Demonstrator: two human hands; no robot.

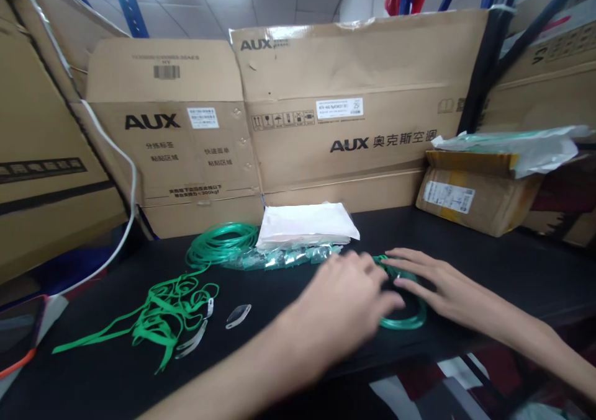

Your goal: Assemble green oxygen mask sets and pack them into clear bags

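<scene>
A small coil of clear green tubing (410,324) lies on the black table under both my hands. My left hand (347,293) reaches over its left side, blurred by motion, and its fingertips are partly hidden. From the right, my right hand (431,280) lies over the coil's far side with fingers stretched and apart. Whether either hand grips the tubing cannot be made out. Just behind my left hand are clear plastic packets (293,257) with green bits inside. A stack of white sheets or bags (307,221) lies behind them.
A larger green tubing coil (223,241), tangled flat green cord (162,311) and small clear plastic pieces (238,316) lie left on the black table (279,308). Cardboard boxes (363,178) wall the back. A small carton (479,190) with plastic bags on top stands right. A white cable (133,184) hangs left.
</scene>
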